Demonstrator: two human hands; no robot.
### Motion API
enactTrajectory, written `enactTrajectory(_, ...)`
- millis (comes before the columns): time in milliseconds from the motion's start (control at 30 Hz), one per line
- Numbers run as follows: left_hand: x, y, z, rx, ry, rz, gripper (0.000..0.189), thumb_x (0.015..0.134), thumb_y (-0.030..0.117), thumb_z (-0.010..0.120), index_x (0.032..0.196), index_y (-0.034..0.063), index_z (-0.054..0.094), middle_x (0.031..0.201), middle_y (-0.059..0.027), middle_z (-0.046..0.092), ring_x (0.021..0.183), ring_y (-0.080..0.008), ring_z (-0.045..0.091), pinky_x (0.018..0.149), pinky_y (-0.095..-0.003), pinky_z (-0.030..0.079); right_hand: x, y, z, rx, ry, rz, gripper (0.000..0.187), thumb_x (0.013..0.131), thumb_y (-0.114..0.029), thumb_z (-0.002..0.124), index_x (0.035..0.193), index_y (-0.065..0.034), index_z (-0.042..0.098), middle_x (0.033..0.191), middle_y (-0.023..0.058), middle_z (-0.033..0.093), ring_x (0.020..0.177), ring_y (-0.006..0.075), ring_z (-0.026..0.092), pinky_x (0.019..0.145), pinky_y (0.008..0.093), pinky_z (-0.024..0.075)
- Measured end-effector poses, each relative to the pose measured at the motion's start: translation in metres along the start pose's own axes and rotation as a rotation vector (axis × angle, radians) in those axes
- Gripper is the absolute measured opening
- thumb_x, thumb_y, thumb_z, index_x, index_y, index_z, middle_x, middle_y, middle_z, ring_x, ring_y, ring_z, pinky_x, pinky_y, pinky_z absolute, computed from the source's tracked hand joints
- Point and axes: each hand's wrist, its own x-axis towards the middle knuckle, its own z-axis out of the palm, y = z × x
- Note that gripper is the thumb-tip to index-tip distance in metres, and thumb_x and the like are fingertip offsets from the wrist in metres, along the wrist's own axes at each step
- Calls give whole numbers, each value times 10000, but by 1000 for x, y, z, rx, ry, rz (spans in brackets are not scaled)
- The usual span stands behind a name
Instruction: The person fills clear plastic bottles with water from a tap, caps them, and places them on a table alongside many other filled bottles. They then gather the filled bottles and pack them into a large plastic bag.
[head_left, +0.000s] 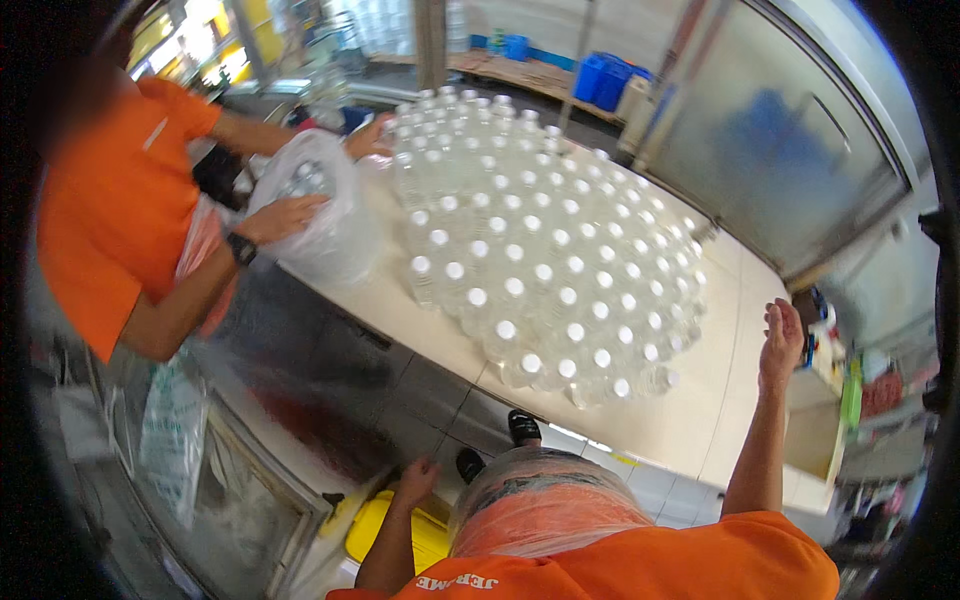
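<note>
Many clear plastic bottles with white caps stand packed together on a cream table. My right hand is raised over the table's right end, apart from the bottles, with its palm partly turned up and nothing visible in it. My left hand hangs low at the left of my body, above a yellow bin; its fingers look curled, and whether they hold anything is unclear. A co-worker's hand rests on a clear plastic bag holding several bottles, and their other hand reaches the far-left bottles.
The co-worker stands at the left in an orange shirt. Behind the table are a frosted door and blue containers on a low shelf. An open-fronted cabinet stands at the right. A metal-framed glass panel lies at lower left.
</note>
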Motion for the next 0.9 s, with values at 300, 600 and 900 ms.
enactTrajectory(300, 59, 284, -126, -311, 335, 682, 266, 1068, 201, 586, 1212, -10, 662, 970, -20, 684, 884, -98, 609, 816, -278, 511, -144, 53, -77, -296, -90, 183, 270, 1030, -193, 627, 1200, 10, 681, 1050, 117, 730, 915, 193, 664, 775, 325, 520)
enactTrajectory(600, 255, 466, -235, 539, 830, 819, 569, 939, 238, 655, 1436, -14, 536, 1330, -276, 627, 1237, -407, 594, 1087, -460, 443, -200, 117, -51, -309, -246, 363, 246, 967, -131, 662, 1137, 44, 695, 963, 149, 738, 859, 219, 691, 726, 347, 542)
enactTrajectory(900, 335, 469, -256, 689, 765, 676, 467, 875, 161, 746, 1282, -7, 591, 1184, -269, 673, 1079, -442, 648, 943, -486, 505, -174, 136, -70, -374, -226, 367, 190, 933, -77, 664, 1088, 30, 691, 936, 152, 734, 841, 244, 714, 697, 356, 554)
